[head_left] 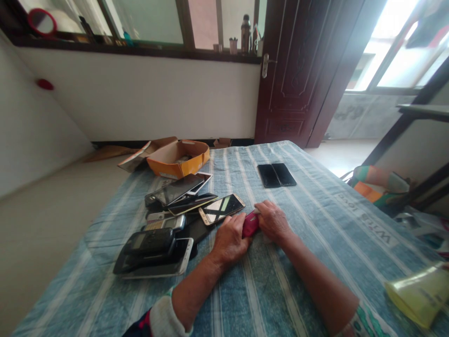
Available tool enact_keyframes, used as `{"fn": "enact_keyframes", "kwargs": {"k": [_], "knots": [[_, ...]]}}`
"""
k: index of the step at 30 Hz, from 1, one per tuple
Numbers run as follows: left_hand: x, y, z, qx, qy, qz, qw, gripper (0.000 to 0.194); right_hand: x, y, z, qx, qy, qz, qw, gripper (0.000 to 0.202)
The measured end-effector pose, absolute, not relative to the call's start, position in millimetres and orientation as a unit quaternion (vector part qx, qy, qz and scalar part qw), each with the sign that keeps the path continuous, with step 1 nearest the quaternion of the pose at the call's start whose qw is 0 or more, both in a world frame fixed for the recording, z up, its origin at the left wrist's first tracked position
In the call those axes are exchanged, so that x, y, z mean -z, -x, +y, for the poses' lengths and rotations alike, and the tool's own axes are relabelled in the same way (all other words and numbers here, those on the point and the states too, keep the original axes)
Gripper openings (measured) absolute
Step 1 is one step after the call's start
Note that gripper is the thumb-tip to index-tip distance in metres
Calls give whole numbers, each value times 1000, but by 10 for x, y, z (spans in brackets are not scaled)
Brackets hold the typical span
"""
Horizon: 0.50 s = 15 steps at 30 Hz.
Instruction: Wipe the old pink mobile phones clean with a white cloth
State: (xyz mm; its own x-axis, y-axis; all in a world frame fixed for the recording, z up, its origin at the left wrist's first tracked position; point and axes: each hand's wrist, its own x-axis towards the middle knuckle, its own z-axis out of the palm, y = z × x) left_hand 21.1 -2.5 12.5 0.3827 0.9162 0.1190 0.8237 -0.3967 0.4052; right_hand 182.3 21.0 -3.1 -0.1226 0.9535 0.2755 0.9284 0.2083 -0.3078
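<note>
A small pink phone [250, 224] is held low over the striped cloth, between my two hands. My left hand [229, 238] is closed around its left side. At its right end, the fingers of my right hand [273, 221] are closed on what looks like a thin whitish cloth [257, 211], pressed against the phone; the hand mostly hides it. Just beyond my left hand lies a gold-framed phone [222, 209] with a reflecting screen. More phones are piled to the left, including a white-edged phone [185, 257] under a black device [150, 241].
Two dark phones [277, 175] lie side by side farther back on the striped tablecloth [308, 224]. An open orange box [178, 164] stands at the far left edge. A yellow translucent container [419, 292] is at the right. Behind are a wall and a brown door [291, 79].
</note>
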Motion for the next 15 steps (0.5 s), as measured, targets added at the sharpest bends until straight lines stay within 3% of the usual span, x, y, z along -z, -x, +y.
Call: {"fn": "enact_keyframes", "kwargs": {"k": [7, 15], "knots": [[-82, -199, -11, -176, -822, 522, 144, 48, -53, -1832, 91, -22, 682, -712, 167, 21], [-50, -206, 0, -188, -828, 511, 131, 41, 127, -1801, 168, -49, 591, -761, 262, 34]]}}
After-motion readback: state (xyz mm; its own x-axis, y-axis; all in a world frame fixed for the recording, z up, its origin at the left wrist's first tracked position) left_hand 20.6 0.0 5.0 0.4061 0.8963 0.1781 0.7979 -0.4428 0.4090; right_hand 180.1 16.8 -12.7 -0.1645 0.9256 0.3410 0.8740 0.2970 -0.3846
